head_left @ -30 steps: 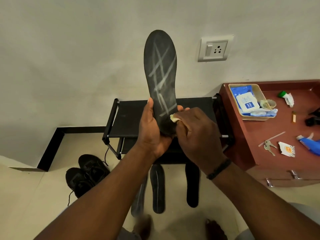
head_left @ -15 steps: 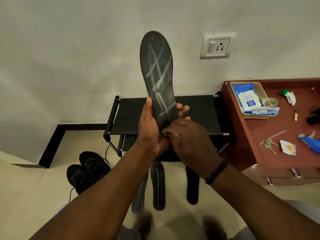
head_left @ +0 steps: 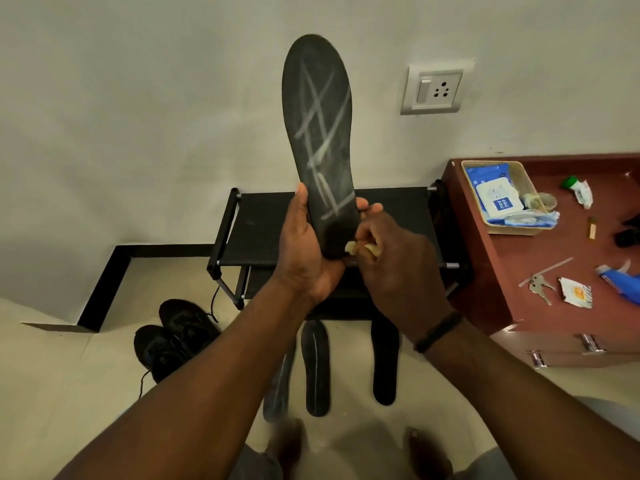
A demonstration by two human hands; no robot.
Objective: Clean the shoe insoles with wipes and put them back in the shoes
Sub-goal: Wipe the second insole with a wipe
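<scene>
Both forearms reaching forward, meeting mid-frame. Left hand (head_left: 308,251) gripping insole (head_left: 320,140) at the heel, holding it upright, thumb on left edge. Right hand (head_left: 394,268) fingers curled, pinching wipe (head_left: 350,248) against insole's lower end.

Dark insole (head_left: 320,140) upright, pale streaks, crumpled wipe (head_left: 350,248) at its heel, black shoes (head_left: 173,336) on floor

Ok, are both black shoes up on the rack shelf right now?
No, the black shoes sit side by side on the floor left of the rack, whose top shelf holds neither of them.
</scene>
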